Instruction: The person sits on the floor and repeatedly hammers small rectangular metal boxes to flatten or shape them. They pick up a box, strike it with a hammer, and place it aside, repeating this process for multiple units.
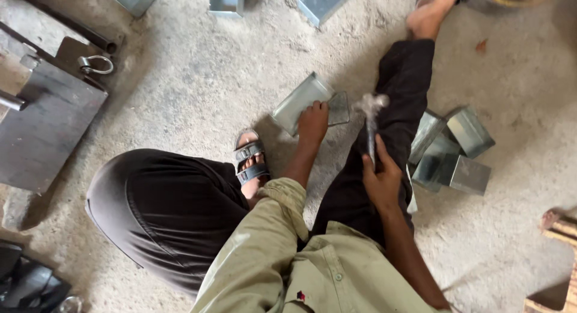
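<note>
I sit on a concrete floor with one leg bent and the other stretched out. My left hand (312,122) presses down on a shallow sheet-metal tray (297,100) lying on the floor between my legs. My right hand (380,178) grips the handle of a hammer (371,118), whose head is blurred just right of the tray, above my dark trouser leg. My sandalled foot (250,163) rests close to the left of the tray.
A pile of folded sheet-metal boxes (454,151) lies to the right of my outstretched leg. More metal pieces (227,0) sit at the top edge. A heavy steel plate (42,127) with a shackle (96,65) lies at left. Wood (559,229) shows at lower right.
</note>
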